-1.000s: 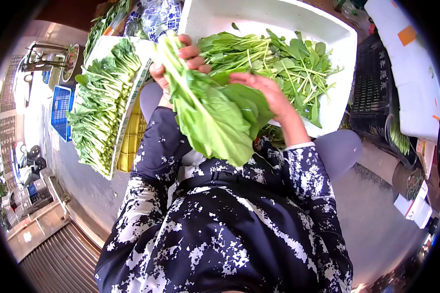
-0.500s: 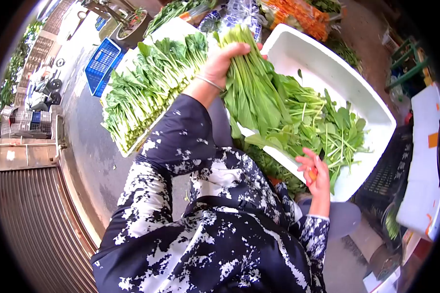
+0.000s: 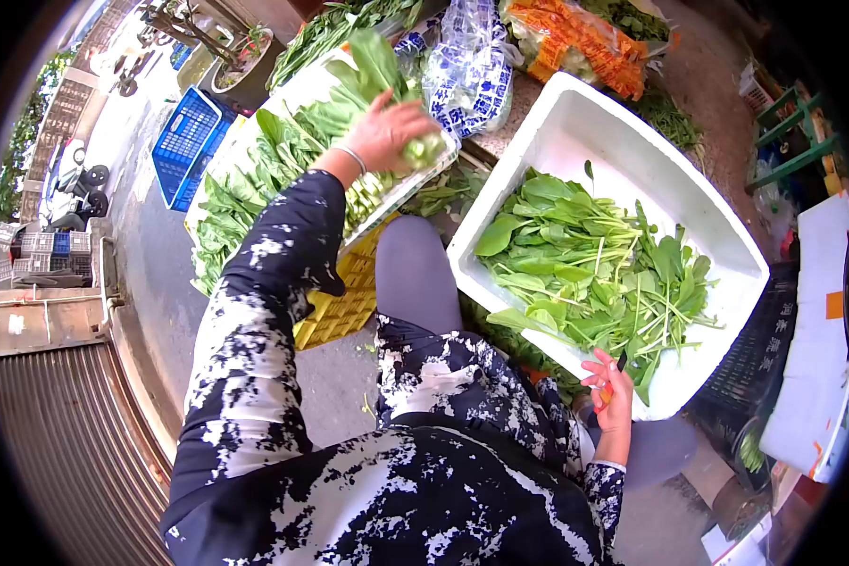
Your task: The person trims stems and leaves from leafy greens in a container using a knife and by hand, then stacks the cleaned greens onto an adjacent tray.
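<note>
My left hand (image 3: 387,134) is closed around a bunch of leafy greens (image 3: 375,68), its leaves pointing away and its cut stem ends to the right. It is over packed rows of the same greens (image 3: 264,179), stacked in a light-coloured container on a yellow crate (image 3: 349,288). At the near edge of a white foam box (image 3: 514,151), my right hand (image 3: 613,401) has its fingers curled around a small orange-handled knife (image 3: 605,397), mostly hidden in the palm. Loose greens (image 3: 585,269) lie heaped in the box.
A blue crate (image 3: 184,151) and a potted plant (image 3: 245,71) stand beyond the rows. Clear plastic bags with blue print (image 3: 467,80) and an orange-printed bag of vegetables (image 3: 575,42) lie at the back. On the right are a black crate (image 3: 750,330) and white foam boxes (image 3: 811,330).
My left hand has carried the bunch leftward from above the foam box to the stacked rows and turned it, leaves now away from me. My right hand has stayed near the box edge.
</note>
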A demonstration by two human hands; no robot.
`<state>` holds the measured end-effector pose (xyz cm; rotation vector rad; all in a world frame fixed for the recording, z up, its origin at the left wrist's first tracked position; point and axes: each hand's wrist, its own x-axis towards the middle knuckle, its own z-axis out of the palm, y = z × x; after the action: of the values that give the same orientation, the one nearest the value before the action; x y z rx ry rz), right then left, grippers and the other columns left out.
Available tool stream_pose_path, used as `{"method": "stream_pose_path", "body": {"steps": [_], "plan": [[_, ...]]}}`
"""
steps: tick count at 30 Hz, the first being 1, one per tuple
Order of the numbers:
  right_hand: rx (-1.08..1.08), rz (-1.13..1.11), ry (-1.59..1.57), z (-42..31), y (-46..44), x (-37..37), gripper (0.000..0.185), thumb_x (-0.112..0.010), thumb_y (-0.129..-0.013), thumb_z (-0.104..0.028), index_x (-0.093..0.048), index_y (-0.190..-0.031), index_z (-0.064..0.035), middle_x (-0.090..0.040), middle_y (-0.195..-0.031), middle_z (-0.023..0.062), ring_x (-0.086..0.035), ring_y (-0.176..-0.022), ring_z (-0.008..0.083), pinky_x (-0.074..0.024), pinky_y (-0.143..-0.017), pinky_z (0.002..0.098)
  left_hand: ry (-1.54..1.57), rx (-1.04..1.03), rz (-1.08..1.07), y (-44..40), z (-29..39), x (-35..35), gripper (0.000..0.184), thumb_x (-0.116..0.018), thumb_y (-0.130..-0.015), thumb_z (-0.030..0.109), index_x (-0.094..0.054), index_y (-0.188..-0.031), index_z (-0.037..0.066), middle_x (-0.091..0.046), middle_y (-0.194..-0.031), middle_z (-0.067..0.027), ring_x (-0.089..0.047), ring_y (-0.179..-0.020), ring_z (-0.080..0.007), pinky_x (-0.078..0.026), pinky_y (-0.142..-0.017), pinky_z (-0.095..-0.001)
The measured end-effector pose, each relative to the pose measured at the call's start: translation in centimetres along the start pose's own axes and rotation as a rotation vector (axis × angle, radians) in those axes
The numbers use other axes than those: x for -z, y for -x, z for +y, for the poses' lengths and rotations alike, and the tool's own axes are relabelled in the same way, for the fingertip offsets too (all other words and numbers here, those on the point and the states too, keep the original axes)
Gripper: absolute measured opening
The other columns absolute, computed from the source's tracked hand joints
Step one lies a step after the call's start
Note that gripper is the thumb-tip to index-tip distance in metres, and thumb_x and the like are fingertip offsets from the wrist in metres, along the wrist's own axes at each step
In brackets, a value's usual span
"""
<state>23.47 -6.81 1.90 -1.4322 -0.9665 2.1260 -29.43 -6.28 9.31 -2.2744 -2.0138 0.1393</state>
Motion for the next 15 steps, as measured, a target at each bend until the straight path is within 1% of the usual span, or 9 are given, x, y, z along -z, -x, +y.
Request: {"method": "stream_pose_path", "body": {"steps": [1, 3, 4, 7, 9, 10, 11, 14, 15], "plan": [[-0.005, -0.001, 0.044, -0.2, -0.2, -0.3, 0.045, -0.046, -0.09, -0.033, -0.048, -0.117, 0.0031, -0.063, -0.093, 0.0155, -0.059, -0.066, 0.0115, -0.0301, -0.035, 0.0153, -0.003, 0.064, -0.13, 0.8, 0.4, -0.8, 0.073, -0.073, -0.064, 0.034, -0.038, -0.127, 0.027, -0.042, -0.131, 0.0015, -0.033, -0.127, -0.0217, -0.017, -0.107, -0.0511], [0.01, -0.015, 0.066, -0.3, -0.1, -0.7, 0.044, -0.047, -0.09, -0.032, -0.048, -0.117, 0.0035, -0.063, -0.093, 0.0163, -0.059, -0.065, 0.012, -0.0304, -0.035, 0.0151, 0.12, 0.129, -0.245, 1.2, -0.2, 0.1, 0.079, -0.07, -0.063, 0.038, -0.032, -0.131, 0.029, -0.034, -0.138, 0.003, -0.023, -0.132, -0.0223, -0.012, -0.107, -0.0529], [0.0, -0.004, 0.046, -0.3, -0.2, -0.8, 0.043, -0.049, -0.089, -0.03, -0.049, -0.117, 0.0032, -0.063, -0.092, 0.0163, -0.06, -0.065, 0.0125, -0.0308, -0.035, 0.015, 0.154, 0.103, -0.24, 1.2, -0.6, 0.0, 0.08, -0.07, -0.06, 0.039, -0.033, -0.13, 0.028, -0.034, -0.137, 0.0021, -0.022, -0.133, -0.0227, -0.012, -0.107, -0.054], [-0.023, 0.009, 0.024, -0.1, -0.6, -0.6, 0.041, -0.051, -0.088, -0.028, -0.05, -0.116, 0.0029, -0.063, -0.091, 0.016, -0.06, -0.064, 0.0129, -0.0307, -0.035, 0.0151, 0.191, 0.104, -0.322, 1.4, -1.2, 0.1, 0.087, -0.069, -0.06, 0.057, -0.032, -0.133, 0.028, -0.03, -0.14, -0.0004, -0.019, -0.134, -0.0245, -0.01, -0.107, -0.0551], [-0.024, 0.016, 0.005, 0.3, -0.7, -0.8, 0.041, -0.051, -0.088, -0.029, -0.05, -0.115, 0.0027, -0.063, -0.091, 0.0156, -0.06, -0.063, 0.0129, -0.0303, -0.035, 0.0154, 0.194, 0.145, -0.295, 2.0, -0.5, -0.3, 0.093, -0.061, -0.058, 0.072, -0.03, -0.134, 0.028, -0.027, -0.142, -0.0007, -0.016, -0.134, -0.0251, -0.01, -0.106, -0.0552], [-0.018, 0.032, -0.002, 0.3, -0.7, -0.9, 0.041, -0.051, -0.088, -0.029, -0.05, -0.115, 0.0025, -0.063, -0.09, 0.0154, -0.06, -0.062, 0.013, -0.0298, -0.035, 0.0157, 0.214, 0.14, -0.235, 2.1, -0.5, -0.6, 0.087, -0.049, -0.064, 0.078, -0.036, -0.132, 0.026, -0.029, -0.142, -0.0027, -0.016, -0.134, -0.0261, -0.01, -0.106, -0.0554], [-0.012, 0.051, -0.006, 0.2, -0.7, -0.9, 0.041, -0.051, -0.088, -0.029, -0.051, -0.115, 0.0023, -0.063, -0.09, 0.0152, -0.06, -0.061, 0.013, -0.0293, -0.035, 0.0161, 0.216, 0.141, -0.227, 1.6, -1.0, -0.9, 0.087, -0.049, -0.064, 0.078, -0.036, -0.132, 0.026, -0.029, -0.142, -0.0027, -0.016, -0.134, -0.0261, -0.01, -0.106, -0.0554], [-0.029, 0.055, 0.013, 0.3, -0.5, -1.0, 0.04, -0.051, -0.089, -0.028, -0.051, -0.115, 0.0019, -0.063, -0.09, 0.0151, -0.059, -0.061, 0.0131, -0.0288, -0.035, 0.0165, 0.412, 0.208, -0.217, -0.1, -1.5, 0.5, 0.064, -0.03, -0.084, 0.065, -0.048, -0.125, 0.019, -0.036, -0.137, -0.0069, -0.025, -0.131, -0.0252, -0.012, -0.105, -0.0561], [-0.033, 0.054, 0.013, 0.4, -0.5, -1.0, 0.04, -0.05, -0.089, -0.028, -0.051, -0.115, 0.0018, -0.063, -0.09, 0.0151, -0.059, -0.061, 0.0132, -0.0289, -0.035, 0.0165, 0.442, 0.213, -0.22, -0.9, -1.8, 0.8, 0.062, -0.028, -0.085, 0.063, -0.051, -0.122, 0.018, -0.038, -0.136, -0.0071, -0.027, -0.131, -0.0243, -0.013, -0.104, -0.0562]]}}
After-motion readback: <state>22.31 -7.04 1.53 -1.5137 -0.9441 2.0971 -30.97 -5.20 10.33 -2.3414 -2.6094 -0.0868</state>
